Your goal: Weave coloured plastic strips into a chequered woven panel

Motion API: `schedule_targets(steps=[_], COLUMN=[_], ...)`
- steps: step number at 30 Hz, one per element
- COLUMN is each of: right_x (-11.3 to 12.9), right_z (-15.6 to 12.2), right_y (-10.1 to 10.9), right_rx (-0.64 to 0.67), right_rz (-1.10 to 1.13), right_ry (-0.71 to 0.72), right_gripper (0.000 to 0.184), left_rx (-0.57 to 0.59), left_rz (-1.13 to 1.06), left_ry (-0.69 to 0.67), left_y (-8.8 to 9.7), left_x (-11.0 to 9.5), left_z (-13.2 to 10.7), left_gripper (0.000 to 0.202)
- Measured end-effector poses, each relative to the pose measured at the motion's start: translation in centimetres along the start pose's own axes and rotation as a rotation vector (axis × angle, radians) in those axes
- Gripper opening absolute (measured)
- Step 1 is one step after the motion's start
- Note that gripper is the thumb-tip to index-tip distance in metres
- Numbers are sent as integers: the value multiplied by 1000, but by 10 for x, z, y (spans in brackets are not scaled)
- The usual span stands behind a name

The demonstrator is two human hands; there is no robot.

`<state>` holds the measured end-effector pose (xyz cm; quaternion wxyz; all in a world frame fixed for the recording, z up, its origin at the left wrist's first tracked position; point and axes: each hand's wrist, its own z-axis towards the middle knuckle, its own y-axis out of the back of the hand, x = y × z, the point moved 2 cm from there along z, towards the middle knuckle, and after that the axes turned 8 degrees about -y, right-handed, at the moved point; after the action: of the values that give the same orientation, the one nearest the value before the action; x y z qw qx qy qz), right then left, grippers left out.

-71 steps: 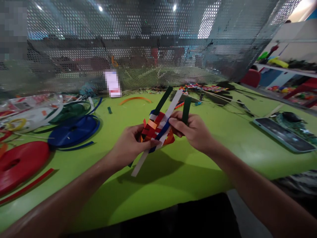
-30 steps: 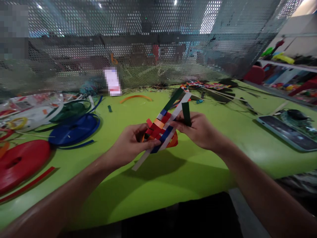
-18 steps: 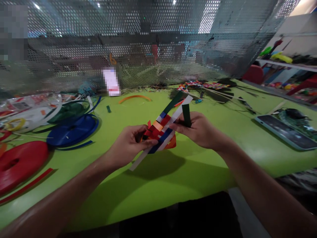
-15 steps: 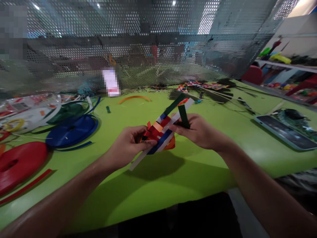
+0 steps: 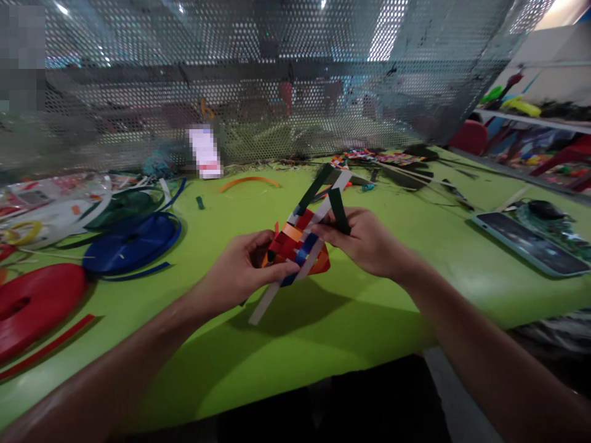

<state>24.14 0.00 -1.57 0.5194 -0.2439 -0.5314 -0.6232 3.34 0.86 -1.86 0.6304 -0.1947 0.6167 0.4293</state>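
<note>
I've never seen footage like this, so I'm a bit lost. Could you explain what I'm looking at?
There's no machine: these are a person's own bare hands, seen from one head-worn camera looking forward and down. The left hand and right hand hold a small woven piece of flat red, orange, blue and white strips above a bright green table. A dark green flat strip sticks up beside the right hand's fingers. On the table's left lie a flat red coil of strip and a flat blue one; on its right, a dark-screened phone. Behind stands a grey perforated sheet.

Left grip (image 5: 242,264), right grip (image 5: 360,239) holding woven piece (image 5: 289,243).
</note>
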Motion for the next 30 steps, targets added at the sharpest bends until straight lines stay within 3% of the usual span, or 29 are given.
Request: schedule_targets(steps=[5,16,21,30], right_x=[1,0,-3,-3], right_z=[1,1,2,2], right_y=[1,-1,-1,0], right_rx=[13,78,32,36], right_rz=[26,71,62,70], right_ry=[7,-98,-97,-111], right_gripper=[38,42,41,33], left_rx=[-17,-15,16,-5], left_rz=[-96,-45,-137,-12], left_ry=[21,54,57,54], left_y=[-4,-1,-4,-2], left_x=[1,7,9,7], left_z=[1,0,1,1], left_gripper=[28,25,38,28])
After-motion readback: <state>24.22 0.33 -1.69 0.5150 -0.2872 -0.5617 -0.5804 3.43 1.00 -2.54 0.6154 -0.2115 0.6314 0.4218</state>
